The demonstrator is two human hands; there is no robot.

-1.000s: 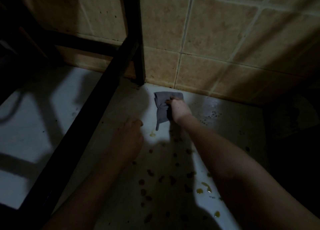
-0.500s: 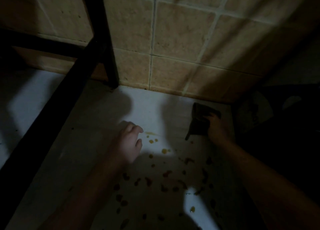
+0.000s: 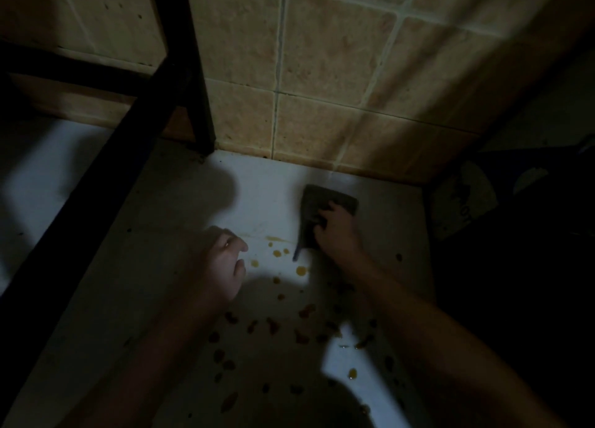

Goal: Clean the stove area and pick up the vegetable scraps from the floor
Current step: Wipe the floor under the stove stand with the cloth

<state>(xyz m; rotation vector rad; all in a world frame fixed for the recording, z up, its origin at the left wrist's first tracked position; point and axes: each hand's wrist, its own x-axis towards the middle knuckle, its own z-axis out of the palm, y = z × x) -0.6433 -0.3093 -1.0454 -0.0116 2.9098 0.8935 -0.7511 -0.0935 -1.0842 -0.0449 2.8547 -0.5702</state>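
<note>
Head view, dim light: right hand (image 3: 336, 231) presses a grey cloth (image 3: 322, 207) flat to the white floor (image 3: 273, 186) mid-frame, fingers clamped on it for wiping. Left hand (image 3: 225, 266) braces nearby, loosely curled, empty. Vegetable scraps (image 3: 273, 326) dot the lower centre.

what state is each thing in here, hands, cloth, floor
right hand: pressing the cloth down on the floor
cloth: grey, crumpled, under the right hand
left hand: empty, loosely curled, low over the floor
floor: white, spotted with orange drips and dark scraps
</note>
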